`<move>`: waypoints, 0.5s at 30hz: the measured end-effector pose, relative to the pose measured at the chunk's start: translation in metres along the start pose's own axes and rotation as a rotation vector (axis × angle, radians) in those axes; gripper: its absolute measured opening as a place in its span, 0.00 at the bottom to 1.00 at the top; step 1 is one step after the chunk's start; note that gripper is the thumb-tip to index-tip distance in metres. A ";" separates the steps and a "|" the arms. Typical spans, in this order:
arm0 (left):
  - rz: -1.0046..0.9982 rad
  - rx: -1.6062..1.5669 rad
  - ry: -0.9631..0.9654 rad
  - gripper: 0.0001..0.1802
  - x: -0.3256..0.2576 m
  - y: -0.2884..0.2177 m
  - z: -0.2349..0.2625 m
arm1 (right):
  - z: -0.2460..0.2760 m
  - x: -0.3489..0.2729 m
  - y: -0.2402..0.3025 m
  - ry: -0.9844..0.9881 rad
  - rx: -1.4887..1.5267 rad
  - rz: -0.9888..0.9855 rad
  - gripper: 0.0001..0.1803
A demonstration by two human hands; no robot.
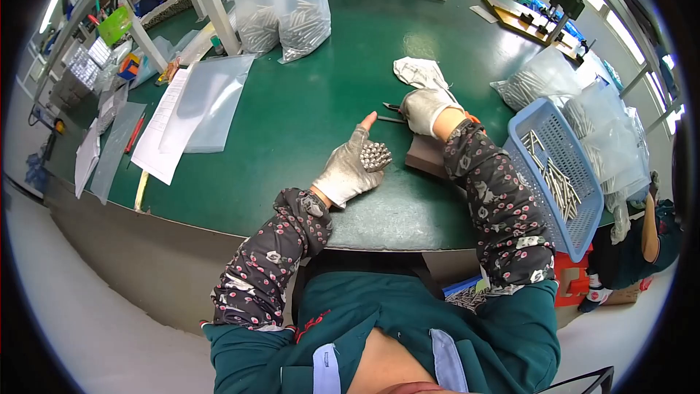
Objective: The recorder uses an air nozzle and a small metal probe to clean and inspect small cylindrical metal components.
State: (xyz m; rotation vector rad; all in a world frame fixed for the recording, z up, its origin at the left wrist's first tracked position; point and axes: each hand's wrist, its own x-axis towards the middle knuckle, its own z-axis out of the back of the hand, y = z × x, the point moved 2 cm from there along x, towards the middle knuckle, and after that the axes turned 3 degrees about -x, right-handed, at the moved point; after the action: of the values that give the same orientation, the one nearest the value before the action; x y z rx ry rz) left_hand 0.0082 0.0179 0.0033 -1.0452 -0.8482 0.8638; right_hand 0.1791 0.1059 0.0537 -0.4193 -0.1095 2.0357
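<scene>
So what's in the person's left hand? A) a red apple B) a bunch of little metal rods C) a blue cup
B: the gloved left hand cups a bundle of small metal rods, their shiny round ends showing above the green table.

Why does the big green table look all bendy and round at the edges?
In the head view, the fisheye lens bows the green table's edge and leaves black corners; the gloved left hand holding a bundle of small metal rods stays sharp in the middle, under even light.
</scene>
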 end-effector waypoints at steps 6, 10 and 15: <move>0.004 0.040 -0.017 0.53 -0.001 -0.003 0.000 | 0.009 -0.029 -0.016 -0.589 0.551 -0.119 0.07; -0.003 0.003 -0.029 0.52 -0.003 -0.003 0.001 | 0.034 -0.059 -0.008 -0.653 0.944 -0.007 0.09; 0.027 -0.004 -0.027 0.52 -0.003 -0.005 0.002 | 0.019 -0.091 0.022 -0.373 0.755 -0.052 0.11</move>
State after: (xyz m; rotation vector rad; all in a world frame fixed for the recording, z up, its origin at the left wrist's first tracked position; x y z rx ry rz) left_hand 0.0064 0.0141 0.0082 -1.0524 -0.8609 0.9010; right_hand 0.1934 0.0182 0.0890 0.4297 0.4092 1.9152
